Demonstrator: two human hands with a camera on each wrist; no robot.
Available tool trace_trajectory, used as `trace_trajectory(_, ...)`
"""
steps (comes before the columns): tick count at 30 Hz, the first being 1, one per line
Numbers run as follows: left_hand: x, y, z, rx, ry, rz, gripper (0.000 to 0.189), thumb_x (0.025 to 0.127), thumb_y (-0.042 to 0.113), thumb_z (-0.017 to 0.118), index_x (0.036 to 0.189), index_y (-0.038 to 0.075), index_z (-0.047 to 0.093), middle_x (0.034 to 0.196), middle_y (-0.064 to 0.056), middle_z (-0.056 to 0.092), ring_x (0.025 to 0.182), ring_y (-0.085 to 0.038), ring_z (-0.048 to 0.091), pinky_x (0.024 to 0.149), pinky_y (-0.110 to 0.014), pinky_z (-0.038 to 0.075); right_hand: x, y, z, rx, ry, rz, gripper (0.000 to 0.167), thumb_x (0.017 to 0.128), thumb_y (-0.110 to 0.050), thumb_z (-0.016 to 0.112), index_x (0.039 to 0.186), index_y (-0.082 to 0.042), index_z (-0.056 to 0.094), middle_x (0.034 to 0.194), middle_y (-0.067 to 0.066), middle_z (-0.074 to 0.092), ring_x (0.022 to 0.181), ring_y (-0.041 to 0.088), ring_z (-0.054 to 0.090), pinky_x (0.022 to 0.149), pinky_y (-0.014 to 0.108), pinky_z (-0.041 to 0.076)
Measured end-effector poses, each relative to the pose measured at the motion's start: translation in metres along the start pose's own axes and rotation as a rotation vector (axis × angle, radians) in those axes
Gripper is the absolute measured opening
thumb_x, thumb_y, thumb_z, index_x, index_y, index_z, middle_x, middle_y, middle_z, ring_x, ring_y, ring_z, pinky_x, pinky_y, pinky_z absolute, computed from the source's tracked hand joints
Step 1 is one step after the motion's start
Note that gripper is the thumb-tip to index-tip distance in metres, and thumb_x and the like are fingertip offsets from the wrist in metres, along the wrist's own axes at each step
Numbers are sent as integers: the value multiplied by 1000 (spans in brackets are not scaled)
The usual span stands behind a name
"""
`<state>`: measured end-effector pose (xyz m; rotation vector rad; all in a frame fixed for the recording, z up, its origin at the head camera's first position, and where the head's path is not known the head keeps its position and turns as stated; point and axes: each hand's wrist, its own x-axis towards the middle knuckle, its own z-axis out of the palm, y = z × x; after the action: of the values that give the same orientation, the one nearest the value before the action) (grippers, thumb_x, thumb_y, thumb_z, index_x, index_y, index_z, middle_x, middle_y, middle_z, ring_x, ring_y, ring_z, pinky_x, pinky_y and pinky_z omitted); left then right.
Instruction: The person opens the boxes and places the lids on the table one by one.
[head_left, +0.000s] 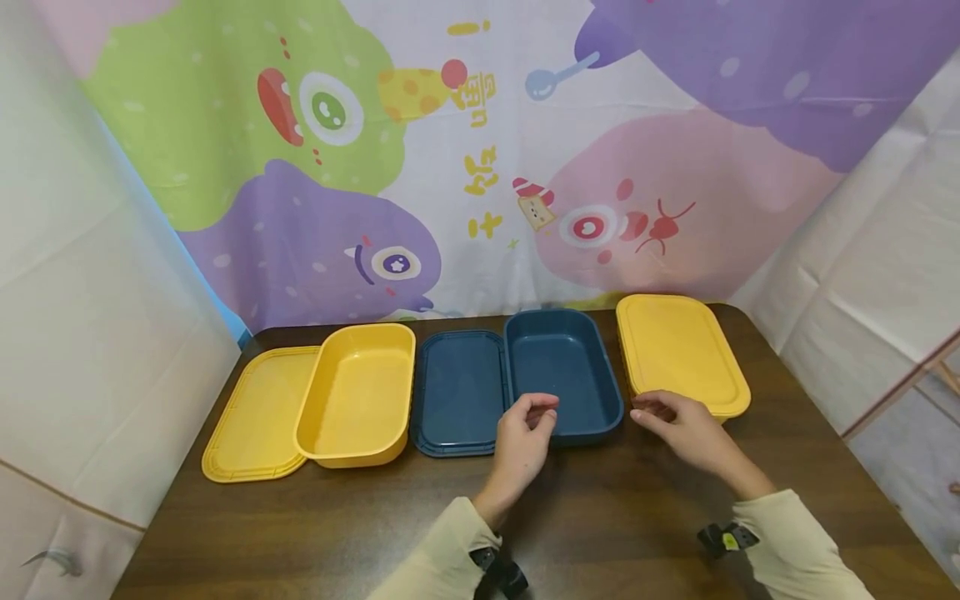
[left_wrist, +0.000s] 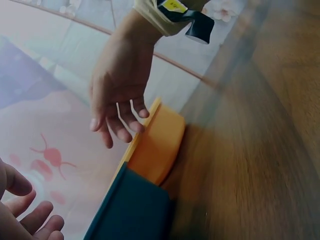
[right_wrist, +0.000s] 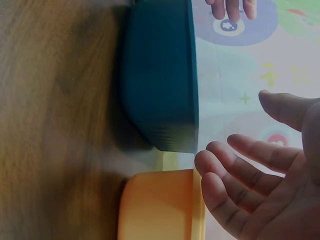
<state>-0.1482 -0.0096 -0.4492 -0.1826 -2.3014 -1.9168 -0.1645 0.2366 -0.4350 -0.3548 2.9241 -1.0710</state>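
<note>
An open dark blue box (head_left: 564, 367) stands between my two hands, its matching blue lid (head_left: 461, 392) lying flat against its left side. My left hand (head_left: 522, 446) hovers by the box's front left corner, fingers loosely bent and holding nothing. To the right, my right hand (head_left: 688, 432) hangs near the front left corner of a yellow box with its lid on (head_left: 682, 350). In the right wrist view the fingers of that hand (right_wrist: 270, 185) are spread and relaxed, with nothing between them. Whether its fingertips touch the yellow box, I cannot tell.
An open yellow box (head_left: 360, 396) stands on the left, overlapping the edge of a yellow lid (head_left: 258, 417). Everything rests on a dark wooden table (head_left: 600, 525). A cartoon-printed curtain (head_left: 480, 267) hangs behind the table's back edge.
</note>
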Motion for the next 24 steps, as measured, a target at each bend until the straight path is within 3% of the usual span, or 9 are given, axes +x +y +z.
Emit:
trace_trajectory(7, 1, 4, 13, -4, -22, 11, 22, 93, 5, 58, 113, 2, 66, 114, -14, 70, 107, -26, 66, 93, -31, 53, 0, -1, -11, -8, 30, 12, 42, 96, -32, 61, 121, 2, 64, 105, 15, 70, 89, 22, 63, 75, 32, 51)
trace_trajectory(16, 4, 7, 34, 74, -72, 66, 31, 92, 9, 60, 121, 0, 65, 117, -15, 67, 108, -27, 65, 93, -34, 53, -3, 1, -21, -34, 104, 13, 44, 96, -35, 60, 123, 1, 63, 105, 15, 69, 93, 28, 64, 78, 37, 52)
trace_trajectory(24, 6, 13, 53, 100, -105, 56, 35, 92, 11, 60, 126, 2, 63, 120, -14, 65, 110, -25, 64, 94, -31, 52, -6, 8, -31, -53, 137, 27, 47, 97, -34, 60, 124, 4, 61, 106, 20, 68, 94, 33, 64, 81, 46, 53)
